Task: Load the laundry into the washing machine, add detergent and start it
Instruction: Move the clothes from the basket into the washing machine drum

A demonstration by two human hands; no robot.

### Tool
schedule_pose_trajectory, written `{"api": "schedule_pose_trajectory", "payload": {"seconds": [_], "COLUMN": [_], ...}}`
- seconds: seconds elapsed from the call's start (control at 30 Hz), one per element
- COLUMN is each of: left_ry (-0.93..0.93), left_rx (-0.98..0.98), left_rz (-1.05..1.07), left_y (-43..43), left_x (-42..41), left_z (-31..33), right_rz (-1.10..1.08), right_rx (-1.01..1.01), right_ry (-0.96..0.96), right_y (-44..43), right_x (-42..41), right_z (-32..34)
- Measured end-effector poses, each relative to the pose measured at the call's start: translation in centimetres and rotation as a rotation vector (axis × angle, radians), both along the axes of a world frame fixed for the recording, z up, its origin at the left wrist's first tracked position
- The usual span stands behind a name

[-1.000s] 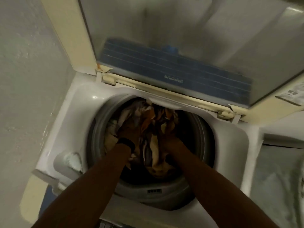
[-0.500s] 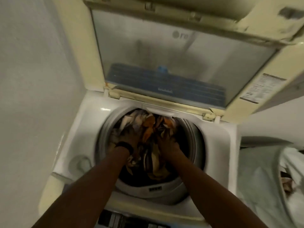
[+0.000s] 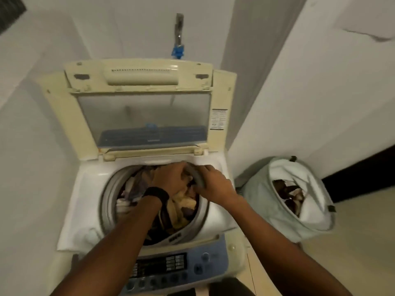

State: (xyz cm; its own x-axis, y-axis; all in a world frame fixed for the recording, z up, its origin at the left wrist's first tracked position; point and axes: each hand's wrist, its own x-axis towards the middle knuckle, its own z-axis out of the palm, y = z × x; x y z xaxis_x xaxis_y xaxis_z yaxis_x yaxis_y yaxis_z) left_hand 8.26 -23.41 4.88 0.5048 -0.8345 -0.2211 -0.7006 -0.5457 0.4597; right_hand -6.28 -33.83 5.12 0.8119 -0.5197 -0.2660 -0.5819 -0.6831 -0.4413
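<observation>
Hands up from drum (image 3: 109, 201) depths to 1 o'clock: my right hand (image 3: 213, 180) curls over rim (image 3: 200, 180), left hand (image 3: 168, 178) grip hidden in laundry (image 3: 183, 207); basket (image 3: 256, 190) at 3 o'clock unemptied.

**Washing machine deck** (image 3: 89, 184), left of the left hand (image 3: 170, 178): white plastic, smooth and glossy, with highlights.
**Lid** (image 3: 64, 116), beyond both hands: yellowed plastic, dull and scuffed. Its window (image 3: 145, 112) is translucent and hazy.
**Drum rim** (image 3: 104, 199), with the fingers of the right hand (image 3: 215, 182) curled over it: grey, smooth, slight sheen. Plastic or metal cannot be told.
**Laundry** (image 3: 183, 204), under the hands: soft matt cloth, crumpled.
**Wristband** (image 3: 156, 194), left wrist: black, matt.
**Control panel** (image 3: 213, 259), nearer than the hands: blue plastic, glossy.
**Laundry bag** (image 3: 256, 193), right of the right hand: pale matt cloth with a white cloth lining.
**Tap** (image 3: 179, 28), far beyond the hands: bright metal with a blue plastic fitting.
**Wall** (image 3: 32, 146), left of the left hand: white, matt.
**Floor** (image 3: 342, 263), right of the right hand: cream, smooth, low sheen.
</observation>
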Motion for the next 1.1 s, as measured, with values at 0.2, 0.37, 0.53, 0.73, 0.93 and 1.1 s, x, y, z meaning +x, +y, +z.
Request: {"api": "schedule_pose_trajectory", "payload": {"seconds": [0.2, 0.37, 0.53, 0.73, 0.93, 1.1], "left_ry": [-0.015, -0.044, -0.025, -0.003, 0.084, 0.191], "left_rx": [-0.097, -0.117, -0.118, -0.02, 0.161, 0.302], "left_rz": [-0.117, -0.236, -0.281, -0.357, -0.34, -0.304], "left_y": [-7.4, -14.1, -21.3, -28.9, -32.5, -32.8], "left_x": [-7.7, -15.2, -22.9, -29.3, -32.6, -33.1], "left_z": [3.3, 3.5, 1.9, -2.3, -7.9, -13.7], "right_rz": [-0.219, -0.347, -0.393, -0.482, -0.522, -0.507], "right_rx": [-0.034, -0.045, 0.006, 0.076, 0.2, 0.374], "right_ry": [-0.069, -0.173, -0.214, -0.164, 0.035, 0.228], "right_y": [-6.0, -11.7, -18.6, -26.3, -31.2, -31.0], "right_x": [-8.4, -16.3, -23.9, -30.8, -35.0, -35.6], "right_z": [2.5, 2.4, 0.4, -3.9, -11.9, -20.1]}}
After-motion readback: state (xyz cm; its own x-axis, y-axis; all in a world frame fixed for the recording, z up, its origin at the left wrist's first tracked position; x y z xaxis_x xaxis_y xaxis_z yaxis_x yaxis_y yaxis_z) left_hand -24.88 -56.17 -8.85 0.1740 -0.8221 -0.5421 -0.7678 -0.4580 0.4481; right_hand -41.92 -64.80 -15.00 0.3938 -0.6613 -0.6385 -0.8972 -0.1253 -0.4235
